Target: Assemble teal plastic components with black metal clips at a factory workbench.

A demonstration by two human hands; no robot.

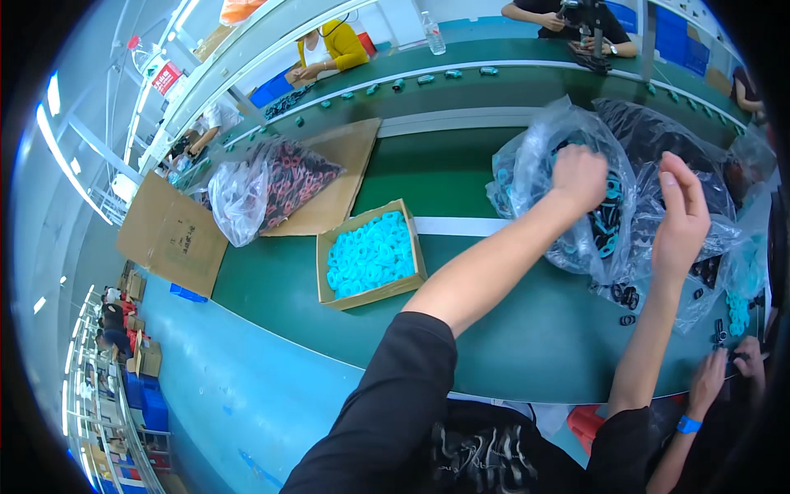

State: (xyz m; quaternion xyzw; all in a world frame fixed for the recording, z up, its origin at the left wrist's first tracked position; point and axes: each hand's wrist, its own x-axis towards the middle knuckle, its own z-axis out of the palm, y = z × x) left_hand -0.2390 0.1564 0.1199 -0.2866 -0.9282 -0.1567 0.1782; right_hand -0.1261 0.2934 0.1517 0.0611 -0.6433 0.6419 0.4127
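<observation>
My left hand (581,177) is over the mouth of a clear plastic bag (535,177). Its fingers curl downward, closed, and what they hold, if anything, is hidden. Inside the bag lie teal and black ring-shaped parts (607,222). My right hand (683,210) is raised above a second clear bag (638,136) with dark parts in it. Its fingers are stretched upward, the thumb apart from the palm, and I see nothing in them. Below the bags, small black rings (627,296) lie on the green work surface (527,329).
An open cardboard box (325,280) of teal rings (372,253) stands left of my left forearm. Farther left, a bag of reddish and dark parts (288,185) rests on cardboard (362,156). A co-worker's hands (709,380) work at the lower right. Parts line a conveyor (453,90) behind.
</observation>
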